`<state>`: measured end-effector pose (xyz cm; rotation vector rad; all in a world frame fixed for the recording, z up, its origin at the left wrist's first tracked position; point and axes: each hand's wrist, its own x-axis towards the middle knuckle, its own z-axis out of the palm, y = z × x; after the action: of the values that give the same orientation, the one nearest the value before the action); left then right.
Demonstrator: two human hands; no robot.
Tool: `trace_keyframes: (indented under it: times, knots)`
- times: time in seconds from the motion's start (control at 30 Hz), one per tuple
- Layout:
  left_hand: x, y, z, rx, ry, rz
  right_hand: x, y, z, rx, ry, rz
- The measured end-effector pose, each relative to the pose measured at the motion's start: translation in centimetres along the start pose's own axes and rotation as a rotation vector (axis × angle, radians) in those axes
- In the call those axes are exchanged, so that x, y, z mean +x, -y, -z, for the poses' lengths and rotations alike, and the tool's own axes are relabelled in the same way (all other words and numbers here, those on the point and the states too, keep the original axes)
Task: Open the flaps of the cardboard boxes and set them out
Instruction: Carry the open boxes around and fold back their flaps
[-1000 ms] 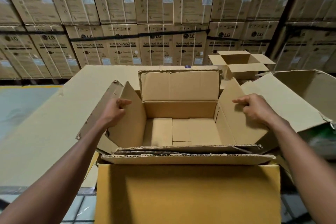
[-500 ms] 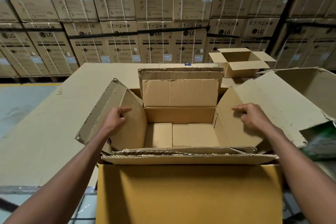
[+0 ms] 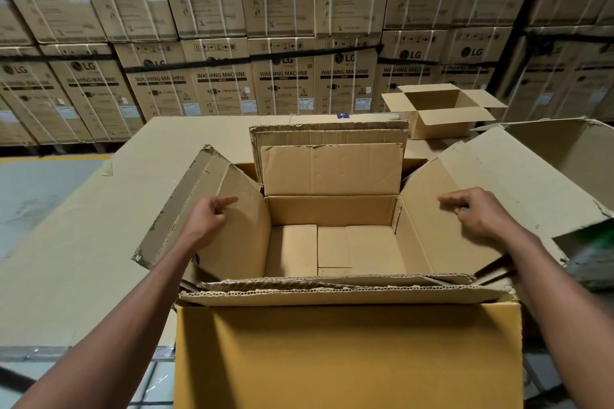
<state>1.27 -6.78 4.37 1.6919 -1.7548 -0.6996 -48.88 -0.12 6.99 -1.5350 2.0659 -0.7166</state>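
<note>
A brown cardboard box [image 3: 332, 209] stands open in front of me, its inside bare. Its far flap [image 3: 332, 166] stands upright and its near flap [image 3: 349, 355] hangs down toward me. My left hand [image 3: 207, 221] presses with curled fingers on the inner face of the left flap [image 3: 186, 202], which leans outward. My right hand [image 3: 478, 212] presses the same way on the right flap [image 3: 442, 219], also leaning outward. Neither hand wraps around a flap edge.
The box rests on a large flat cardboard sheet [image 3: 83, 242]. A smaller opened box [image 3: 442, 109] sits at the far right, and a bigger open box [image 3: 564, 156] beside my right arm. Stacked washing machine cartons [image 3: 282, 76] form a wall behind. Grey floor [image 3: 30, 192] lies left.
Both side flaps have been pushed further outward and down by my hands. The view has tilted slightly, so the box sits lower in frame.
</note>
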Motion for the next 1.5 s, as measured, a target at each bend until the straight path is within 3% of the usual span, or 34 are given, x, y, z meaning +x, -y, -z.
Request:
trace_keyframes:
  times: [0.23,0.4,0.53,0.63,0.73,0.83,1.03,1.23,1.5]
  knots:
    - [0.0,0.1,0.6,0.032,0.013,0.033,0.8,-1.1,0.5,-0.033,0.015,-0.049]
    - [0.3,0.5,0.2,0.191,0.001,-0.041,0.6,-2.1,-0.3,-0.101,-0.016,-0.024]
    - [0.3,1.8,0.3,0.436,-0.035,-0.051,-0.5,-2.0,-1.4,-0.355,-0.106,-0.050]
    - [-0.4,2.6,1.0,0.467,-0.037,-0.059,-2.1,-1.5,-1.7,-0.407,-0.130,-0.022]
    - [-1.5,1.4,1.6,0.302,-0.098,-0.063,-4.1,-1.0,-1.6,-0.282,-0.180,-0.008]
    - [-3.4,-2.0,2.7,0.036,-0.056,-0.082,-6.0,-1.0,-1.6,-0.045,-0.200,-0.019]
    - [-6.3,-7.5,3.8,-0.069,-0.072,-0.256,-11.6,-0.9,-0.7,0.179,-0.373,-0.021]
    - [-8.1,-13.3,1.5,-0.197,0.037,-0.438,-19.2,-2.1,0.9,0.300,-0.535,-0.043]
    - [-14.3,-21.6,-6.5,-0.392,0.306,-0.611,-27.5,-7.5,1.5,0.435,-0.676,-0.126]
